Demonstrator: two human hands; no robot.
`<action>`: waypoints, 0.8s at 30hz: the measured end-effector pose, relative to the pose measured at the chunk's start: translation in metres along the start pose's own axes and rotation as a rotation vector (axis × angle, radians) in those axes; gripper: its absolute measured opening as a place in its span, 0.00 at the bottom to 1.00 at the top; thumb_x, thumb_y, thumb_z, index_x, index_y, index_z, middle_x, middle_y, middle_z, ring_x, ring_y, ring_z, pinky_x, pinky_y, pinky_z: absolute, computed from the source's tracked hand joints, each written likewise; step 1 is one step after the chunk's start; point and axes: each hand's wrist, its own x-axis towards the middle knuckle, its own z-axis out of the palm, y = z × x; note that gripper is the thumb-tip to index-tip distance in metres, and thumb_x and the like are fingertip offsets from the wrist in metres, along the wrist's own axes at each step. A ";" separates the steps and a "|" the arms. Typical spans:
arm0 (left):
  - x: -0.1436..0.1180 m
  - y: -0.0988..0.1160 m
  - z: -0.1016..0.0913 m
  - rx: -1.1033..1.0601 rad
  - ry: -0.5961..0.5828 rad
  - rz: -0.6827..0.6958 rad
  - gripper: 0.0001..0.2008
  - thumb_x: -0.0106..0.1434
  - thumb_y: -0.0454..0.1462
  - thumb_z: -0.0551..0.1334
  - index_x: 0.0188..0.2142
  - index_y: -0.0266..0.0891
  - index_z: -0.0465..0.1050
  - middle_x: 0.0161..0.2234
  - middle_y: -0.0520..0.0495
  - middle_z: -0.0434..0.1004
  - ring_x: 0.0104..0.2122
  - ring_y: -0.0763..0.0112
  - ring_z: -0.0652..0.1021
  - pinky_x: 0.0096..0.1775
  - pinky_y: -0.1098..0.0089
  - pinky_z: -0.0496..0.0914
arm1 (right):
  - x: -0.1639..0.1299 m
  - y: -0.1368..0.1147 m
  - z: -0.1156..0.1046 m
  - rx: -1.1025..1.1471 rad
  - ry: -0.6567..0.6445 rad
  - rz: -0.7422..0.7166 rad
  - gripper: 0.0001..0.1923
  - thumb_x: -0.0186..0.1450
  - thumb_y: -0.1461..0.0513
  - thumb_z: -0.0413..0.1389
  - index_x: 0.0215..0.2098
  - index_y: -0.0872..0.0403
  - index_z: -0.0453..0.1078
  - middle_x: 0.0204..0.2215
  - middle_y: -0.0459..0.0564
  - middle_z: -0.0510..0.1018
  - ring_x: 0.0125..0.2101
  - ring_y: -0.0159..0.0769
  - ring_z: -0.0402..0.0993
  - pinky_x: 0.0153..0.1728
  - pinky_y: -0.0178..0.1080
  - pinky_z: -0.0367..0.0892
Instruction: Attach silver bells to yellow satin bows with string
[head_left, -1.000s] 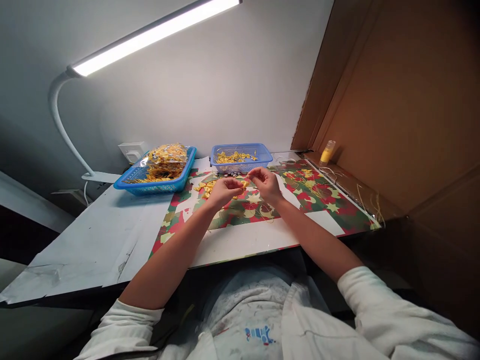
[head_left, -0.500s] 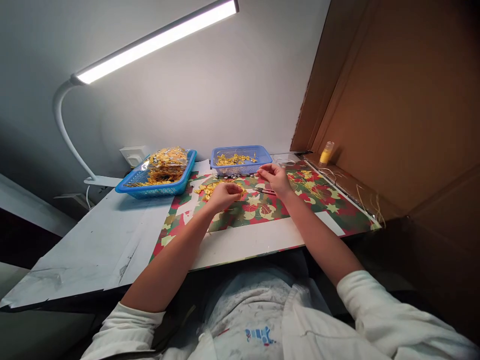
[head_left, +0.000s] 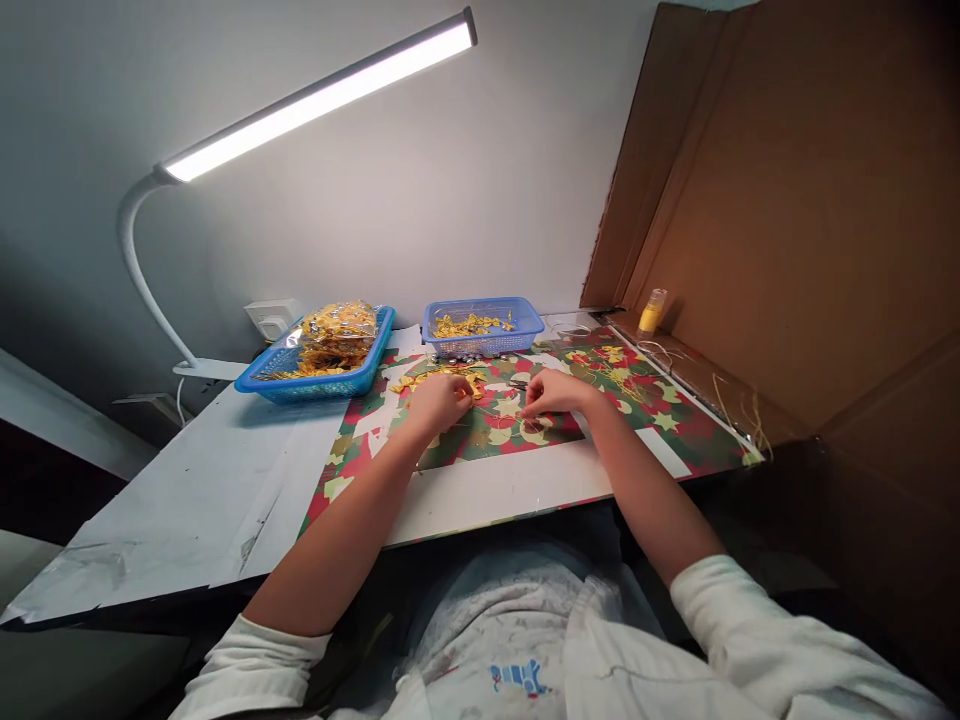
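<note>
My left hand is closed in a pinch at the near edge of a pile of shiny gold pieces. What its fingertips hold is too small to make out. To the right, my right hand bends downward with thumb and fingers pressed together, low over the patterned red, green and cream sheet. Faint thin strands lie around its fingertips, and I cannot tell what it grips. A slim dark tool lies just beside that hand, partly hidden by it.
A small blue basket holding gold pieces stands at the back, with several silvery beads before it. At left is a larger blue basket with a plastic bag. Yellow cords lie right, near a yellow-filled bottle. A lamp hangs overhead.
My right hand has come down and nearer, from raised beside the small basket to low over the sheet. My left hand has shifted slightly left and nearer, still pinched.
</note>
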 end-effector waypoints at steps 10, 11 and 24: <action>-0.006 0.016 0.010 0.022 -0.067 0.408 0.09 0.60 0.39 0.61 0.38 0.42 0.78 0.40 0.45 0.78 0.42 0.61 0.73 0.47 0.62 0.66 | -0.005 0.000 -0.004 -0.134 -0.195 0.064 0.03 0.50 0.64 0.64 0.23 0.55 0.76 0.25 0.46 0.80 0.26 0.31 0.70 0.24 0.31 0.60; -0.007 0.019 0.013 -0.004 -0.126 0.491 0.09 0.60 0.39 0.61 0.38 0.42 0.78 0.38 0.45 0.78 0.41 0.62 0.74 0.46 0.63 0.66 | -0.006 0.000 -0.005 -0.155 -0.186 0.078 0.03 0.50 0.64 0.64 0.23 0.56 0.76 0.25 0.47 0.79 0.26 0.31 0.70 0.24 0.31 0.60; -0.012 0.017 0.012 -0.041 -0.164 0.437 0.11 0.62 0.42 0.58 0.35 0.39 0.76 0.32 0.45 0.78 0.34 0.63 0.75 0.36 0.67 0.67 | -0.017 -0.018 0.006 -0.367 -0.138 0.104 0.11 0.55 0.66 0.59 0.17 0.56 0.66 0.17 0.49 0.70 0.24 0.36 0.68 0.25 0.36 0.55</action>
